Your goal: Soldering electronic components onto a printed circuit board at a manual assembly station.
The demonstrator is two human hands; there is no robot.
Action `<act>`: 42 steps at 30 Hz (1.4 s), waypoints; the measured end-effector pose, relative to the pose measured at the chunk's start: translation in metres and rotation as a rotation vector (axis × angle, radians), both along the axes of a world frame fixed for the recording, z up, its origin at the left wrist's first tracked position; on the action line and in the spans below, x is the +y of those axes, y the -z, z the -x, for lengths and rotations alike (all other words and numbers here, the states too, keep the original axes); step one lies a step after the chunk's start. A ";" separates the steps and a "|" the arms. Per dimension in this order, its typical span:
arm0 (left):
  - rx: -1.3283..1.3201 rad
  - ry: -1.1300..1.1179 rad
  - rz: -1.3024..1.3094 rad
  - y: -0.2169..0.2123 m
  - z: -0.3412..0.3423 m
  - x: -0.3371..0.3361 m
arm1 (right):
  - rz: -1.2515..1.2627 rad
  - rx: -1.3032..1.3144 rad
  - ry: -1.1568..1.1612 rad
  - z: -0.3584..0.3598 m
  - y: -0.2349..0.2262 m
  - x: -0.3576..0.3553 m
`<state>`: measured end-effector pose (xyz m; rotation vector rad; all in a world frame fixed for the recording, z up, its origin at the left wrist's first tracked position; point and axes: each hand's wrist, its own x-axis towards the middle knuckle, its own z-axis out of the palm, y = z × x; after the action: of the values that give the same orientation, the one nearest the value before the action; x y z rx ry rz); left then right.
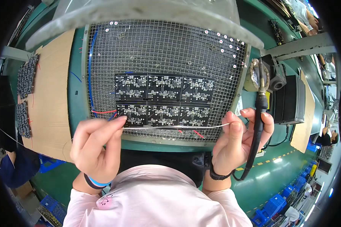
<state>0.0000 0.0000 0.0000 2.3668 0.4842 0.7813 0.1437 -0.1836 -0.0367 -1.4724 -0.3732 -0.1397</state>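
A thin silvery solder wire (174, 127) is stretched between my two hands along the near edge of a black circuit board panel (163, 103). My left hand (98, 147) pinches one end of the wire between thumb and fingertips. At the other end, my right hand (236, 140) pinches the wire with thumb and finger and also holds a black-handled soldering iron (260, 113) upright, its tip pointing away from me. The panel is divided into several boards full of small parts, and lies on a wire mesh (151, 49). Red wires (104, 112) stick out near its left side.
A round metal holder (254, 75) stands beyond the iron, next to a black box (291, 99). Cardboard (51, 98) covers the left bench, with more circuit boards (24, 119) on it. A pale translucent hood edge (144, 16) crosses the far side. Blue crates (274, 204) line the floor at right.
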 end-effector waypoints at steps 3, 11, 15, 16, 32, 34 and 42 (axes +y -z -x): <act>-0.055 -0.059 -0.115 0.004 -0.002 0.001 | -0.156 0.081 0.130 -0.003 -0.004 0.007; -0.146 -0.017 -0.235 0.013 0.007 0.019 | -0.145 -0.032 0.053 -0.004 -0.001 -0.031; -0.125 0.091 -0.216 0.009 0.007 0.015 | 0.121 -0.164 0.091 -0.001 -0.009 -0.037; -0.124 0.092 -0.215 0.009 0.006 0.014 | 0.122 -0.162 0.092 -0.002 -0.009 -0.037; -0.104 0.126 -0.230 0.010 -0.002 0.009 | 0.383 -0.326 -0.081 -0.031 -0.022 -0.045; -0.108 0.125 -0.237 0.009 -0.001 0.009 | 0.351 -0.290 -0.039 -0.029 -0.026 -0.039; -0.112 0.131 -0.233 0.009 -0.001 0.009 | 0.378 -0.351 -0.090 -0.034 -0.030 -0.041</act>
<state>0.0009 0.0089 -0.0094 2.5193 0.1975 0.9471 0.1779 -0.2243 -0.0070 -1.8022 -0.7830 -0.2680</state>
